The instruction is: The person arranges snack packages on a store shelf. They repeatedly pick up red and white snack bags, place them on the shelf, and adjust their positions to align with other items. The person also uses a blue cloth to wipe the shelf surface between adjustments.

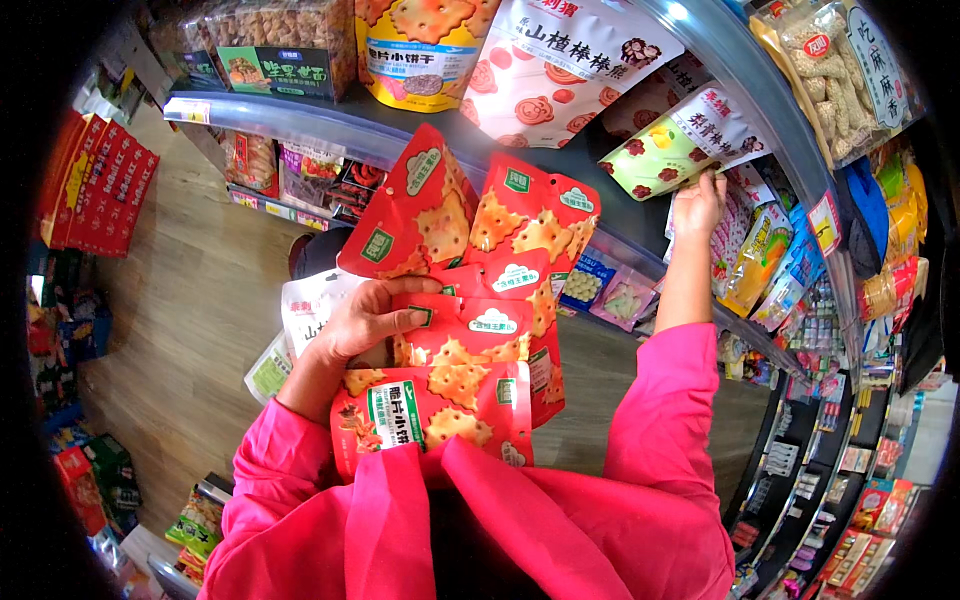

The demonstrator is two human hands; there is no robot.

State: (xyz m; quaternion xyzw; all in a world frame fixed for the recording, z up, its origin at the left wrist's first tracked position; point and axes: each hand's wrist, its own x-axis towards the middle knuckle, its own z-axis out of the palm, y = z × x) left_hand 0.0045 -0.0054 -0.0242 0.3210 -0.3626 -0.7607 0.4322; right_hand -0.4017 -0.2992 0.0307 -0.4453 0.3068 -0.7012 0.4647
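My left hand (pixel 379 315) grips several red biscuit pouches (pixel 469 322), fanned out in front of my body. Behind its wrist, a white pouch (pixel 304 296) and a pale green pouch (pixel 271 367) show in part; whether the hand holds these too cannot be told. My right hand (pixel 699 202) reaches to the shelf, its fingers at the lower edge of a green and white snack pouch (pixel 675 146); the fingertips are partly hidden by the pouch. Left of that pouch stands a large white pouch with red pictures (pixel 551 75), and beside it a yellow biscuit pouch (pixel 424 64).
The dark shelf has a clear plastic front rail (pixel 315 131). Boxed nut snacks (pixel 285 52) stand at its left and a bag of peanut sweets (pixel 832 82) at the upper right. Lower shelves carry more packets. Red cartons (pixel 101 184) are stacked on the wooden floor at left.
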